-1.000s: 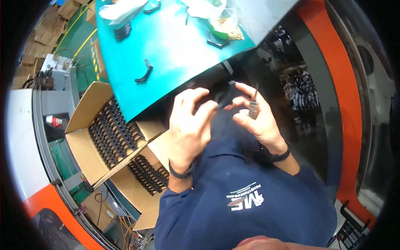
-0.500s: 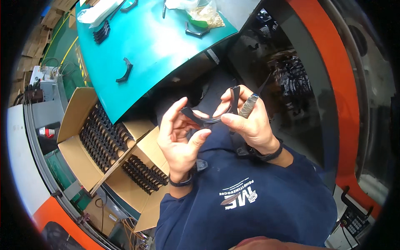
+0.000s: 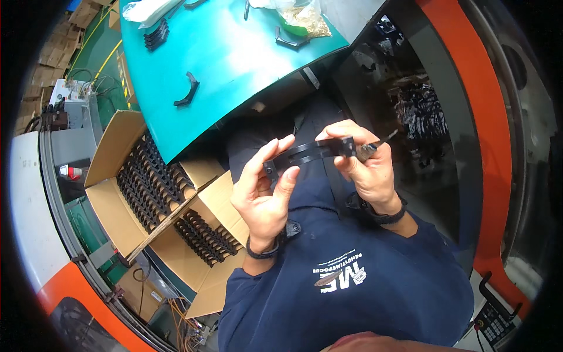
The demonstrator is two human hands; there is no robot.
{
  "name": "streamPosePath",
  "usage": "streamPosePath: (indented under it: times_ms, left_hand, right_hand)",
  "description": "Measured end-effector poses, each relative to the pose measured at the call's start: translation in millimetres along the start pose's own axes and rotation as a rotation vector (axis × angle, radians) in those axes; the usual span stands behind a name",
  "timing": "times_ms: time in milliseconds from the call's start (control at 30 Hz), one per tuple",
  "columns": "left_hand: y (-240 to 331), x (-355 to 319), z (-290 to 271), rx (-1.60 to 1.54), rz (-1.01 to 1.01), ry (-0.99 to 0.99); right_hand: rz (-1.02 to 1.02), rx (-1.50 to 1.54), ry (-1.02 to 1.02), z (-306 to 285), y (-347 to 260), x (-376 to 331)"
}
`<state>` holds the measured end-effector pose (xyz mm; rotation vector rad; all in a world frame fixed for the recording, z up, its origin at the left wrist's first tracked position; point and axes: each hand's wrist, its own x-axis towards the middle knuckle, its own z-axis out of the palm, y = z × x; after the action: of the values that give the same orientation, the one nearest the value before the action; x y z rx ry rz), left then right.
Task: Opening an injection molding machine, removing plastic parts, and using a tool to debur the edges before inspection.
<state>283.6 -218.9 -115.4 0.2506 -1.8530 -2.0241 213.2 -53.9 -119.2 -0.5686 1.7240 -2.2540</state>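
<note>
The part (image 3: 308,154) is pinched by the half-curled left hand (image 3: 262,199) and right hand (image 3: 373,179); the tool (image 3: 368,152), also right-held, should be angled clear.

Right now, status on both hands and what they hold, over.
Left hand pinching one end of a curved black piece. Right hand holding its other end, plus a slim pointed tool with greyish handle. Nothing across the piece's middle.

hands (image 3: 263,201) | curved black part (image 3: 309,154) gripped at both ends | pointed tool (image 3: 368,152) in right | teal table (image 3: 226,82) beyond
</note>
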Motion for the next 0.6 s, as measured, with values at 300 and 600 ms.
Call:
streamPosePath:
  times_ms: [300,600]
  left_hand:
    - [-26,4,4,-0.367,0.025,-0.040]
    - [-25,1,4,-0.450,0.012,-0.032]
  right_hand:
    - [0.600,0.212,-0.129,3,-11,-1]
    - [0.210,-0.107,-0.075,12,-2,-5]
